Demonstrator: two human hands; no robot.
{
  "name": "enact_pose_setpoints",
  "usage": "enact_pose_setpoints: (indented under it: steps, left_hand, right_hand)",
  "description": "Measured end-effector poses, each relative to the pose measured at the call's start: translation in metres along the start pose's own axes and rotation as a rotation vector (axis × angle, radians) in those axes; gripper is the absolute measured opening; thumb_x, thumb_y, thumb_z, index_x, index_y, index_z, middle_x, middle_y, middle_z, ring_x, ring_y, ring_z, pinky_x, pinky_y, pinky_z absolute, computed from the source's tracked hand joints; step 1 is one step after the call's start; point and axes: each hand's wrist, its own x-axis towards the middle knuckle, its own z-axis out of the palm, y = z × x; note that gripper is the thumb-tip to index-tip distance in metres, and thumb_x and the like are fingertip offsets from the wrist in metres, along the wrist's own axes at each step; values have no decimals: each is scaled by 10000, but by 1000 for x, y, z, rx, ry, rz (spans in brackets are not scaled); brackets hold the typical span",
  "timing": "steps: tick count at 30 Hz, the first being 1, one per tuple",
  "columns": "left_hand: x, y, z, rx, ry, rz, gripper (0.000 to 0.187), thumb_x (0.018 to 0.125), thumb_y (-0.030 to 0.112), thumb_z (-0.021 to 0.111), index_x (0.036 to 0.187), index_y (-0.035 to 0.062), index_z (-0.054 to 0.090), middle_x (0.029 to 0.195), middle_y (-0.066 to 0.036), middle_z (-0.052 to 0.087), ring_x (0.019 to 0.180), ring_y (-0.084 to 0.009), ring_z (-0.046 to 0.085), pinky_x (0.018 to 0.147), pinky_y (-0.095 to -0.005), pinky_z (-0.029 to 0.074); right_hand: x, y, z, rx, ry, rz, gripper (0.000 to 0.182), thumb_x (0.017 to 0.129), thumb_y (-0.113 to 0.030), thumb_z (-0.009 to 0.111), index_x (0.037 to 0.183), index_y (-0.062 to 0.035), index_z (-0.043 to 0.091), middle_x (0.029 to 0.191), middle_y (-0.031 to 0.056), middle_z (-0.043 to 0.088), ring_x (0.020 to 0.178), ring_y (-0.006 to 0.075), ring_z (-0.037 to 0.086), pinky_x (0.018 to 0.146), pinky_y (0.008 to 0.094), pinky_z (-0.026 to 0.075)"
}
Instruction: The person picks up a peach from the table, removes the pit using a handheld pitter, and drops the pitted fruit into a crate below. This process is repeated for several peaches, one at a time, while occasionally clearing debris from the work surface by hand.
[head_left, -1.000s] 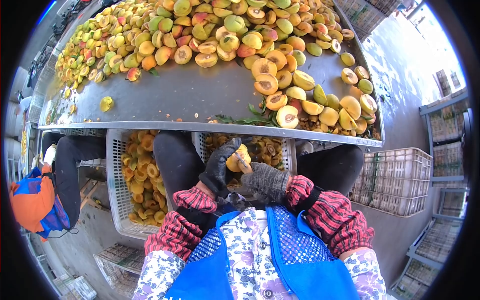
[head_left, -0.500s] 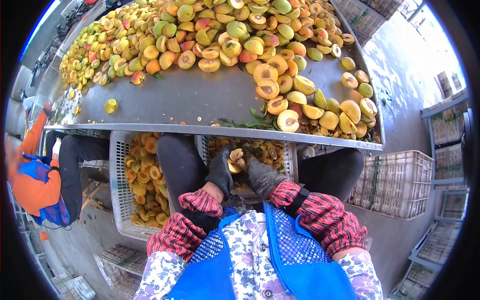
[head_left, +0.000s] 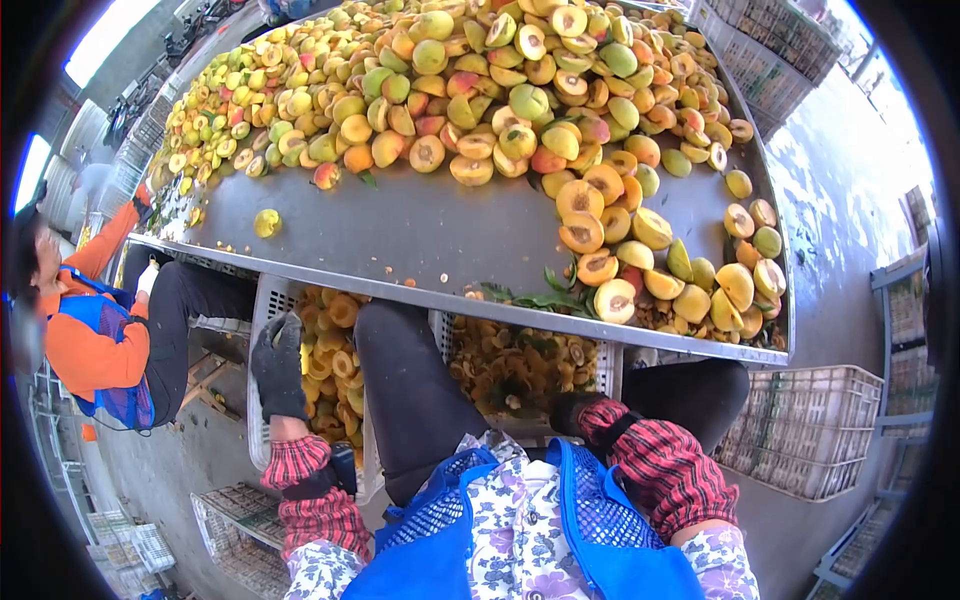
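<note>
My left hand (head_left: 278,368), in a dark grey work glove, reaches over the side of a white crate (head_left: 259,420) of halved peaches (head_left: 335,350). Its fingers are stretched out, and no fruit shows in it. Between my knees stands a second crate (head_left: 606,368), holding peach pieces and scraps (head_left: 510,365). My right hand (head_left: 570,410), dark and gloved, is low at that crate's near right side. Its fingers are hard to make out, and whether it holds anything is hidden.
A metal-edged table (head_left: 400,215) carries a large heap of halved peaches (head_left: 430,100). At the left sits a co-worker (head_left: 100,345) in orange sleeves and a blue vest. Crates stand at the right (head_left: 800,430) and lower left (head_left: 240,525).
My left hand has moved from the middle crate to the left one, and the peach pieces seen between my hands no longer show there. My right hand has drawn back towards me.
</note>
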Motion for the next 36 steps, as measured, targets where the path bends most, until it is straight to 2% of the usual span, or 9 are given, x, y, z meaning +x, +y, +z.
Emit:
enact_pose_setpoints:
  steps: [2,5,9,11,15,26,30,32,36]
  left_hand:
    - [16,2,4,414,146,203,254,830,162,574,996,-29,596,945,-94,607,876,-141,553,767,-271,448]
    - [41,43,59,-282,-144,78,266,807,199,600,945,-28,606,877,-81,617,783,-136,555,717,-262,451]
    - [98,88,168,-247,-474,-123,306,796,274,596,940,5,577,782,-42,604,668,-135,571,593,-247,455]
    - [126,96,226,57,-460,116,491,748,423,579,926,-34,598,882,-198,631,770,-310,610,692,-363,462]
    - [131,102,310,-45,-325,16,472,717,274,677,1041,-37,532,862,-90,609,656,-154,580,564,-289,467]
    - [47,118,215,-1181,-975,-528,383,770,85,608,1120,-9,486,1020,-114,570,910,-203,586,755,-318,524]
    - [-15,135,178,-999,-1017,-456,358,765,82,635,1097,-1,531,986,-77,596,855,-175,599,774,-281,501]
    - [-41,132,177,-868,-1034,-353,357,775,136,648,1087,-1,542,976,-70,602,841,-162,601,762,-265,498]
    - [-76,140,169,-946,-1106,-693,295,840,161,580,1097,22,534,1009,-80,594,907,-163,588,780,-304,498]
  right_hand:
    - [-13,-15,-25,35,44,31,351,786,-228,489,1087,-70,575,1041,171,591,942,297,592,770,392,479]
    - [-18,-22,-26,150,215,-13,329,770,-235,509,1020,-38,590,998,189,597,900,328,593,749,402,478]
    - [-19,-35,-27,505,333,95,312,830,-209,448,1093,-67,538,938,222,596,849,380,581,716,430,464]
    - [-30,-36,-40,406,247,39,303,853,-235,424,1072,-63,542,930,227,593,843,386,579,703,439,460]
    - [-48,-33,-47,368,165,12,292,840,-233,453,1046,-48,542,899,209,598,801,361,582,684,433,461]
    - [-100,-40,-84,854,593,75,218,779,-141,569,966,-31,546,761,73,591,631,188,553,579,336,462]
    - [-130,-61,-106,1357,888,-89,153,804,-120,574,928,-56,512,627,14,493,518,108,482,445,231,388]
    - [-140,-64,-120,1708,708,-75,290,799,-154,581,1060,-71,485,634,9,514,466,105,480,407,258,395]
    - [-123,-65,-124,1827,840,-123,224,801,-162,580,985,-84,480,576,-5,472,427,93,461,358,219,364]
